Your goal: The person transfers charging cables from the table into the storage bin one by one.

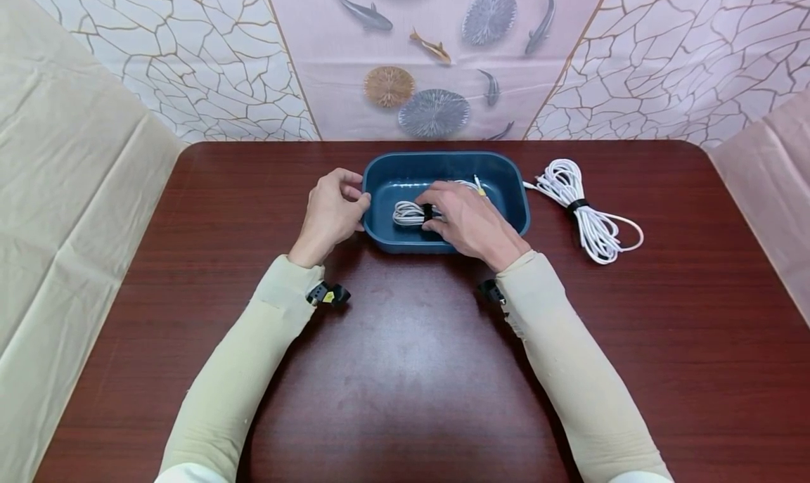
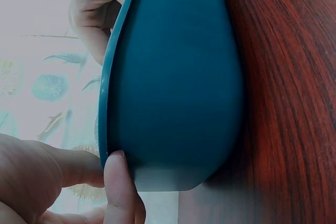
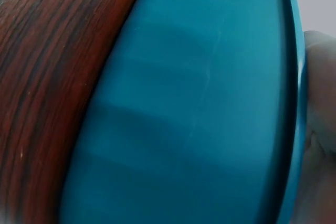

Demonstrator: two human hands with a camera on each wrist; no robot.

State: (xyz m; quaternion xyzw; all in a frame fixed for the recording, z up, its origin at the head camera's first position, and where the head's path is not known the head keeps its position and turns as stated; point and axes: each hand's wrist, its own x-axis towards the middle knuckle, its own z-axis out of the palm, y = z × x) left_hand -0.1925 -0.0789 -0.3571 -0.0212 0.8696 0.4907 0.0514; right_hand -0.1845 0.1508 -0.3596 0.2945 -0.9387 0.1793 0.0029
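Observation:
A dark blue rectangular plastic bin [image 1: 443, 248] stands toward the back of the table. My left hand [image 1: 332, 209] is at its left end, thumb and fingers at the rim; the left wrist view shows the thumb [image 2: 119, 182] against the rim's outer side. My right hand [image 1: 471, 219] reaches inside and pinches a coiled white cable [image 1: 408, 214] by its black strap, thumb and fingers on either side. Another white cable end [image 1: 477, 182] with a yellow tag shows behind that hand, its rest hidden. The bin's wall [image 3: 178, 103] fills most of the right wrist view.
A larger white cable coil [image 1: 591, 223], tied with a black strap, lies on the table to the right of the bin. The dark red wooden table [image 1: 405, 370] meets a patterned backdrop [image 1: 436, 61] behind, with beige cloth [image 1: 69, 209] along the left side.

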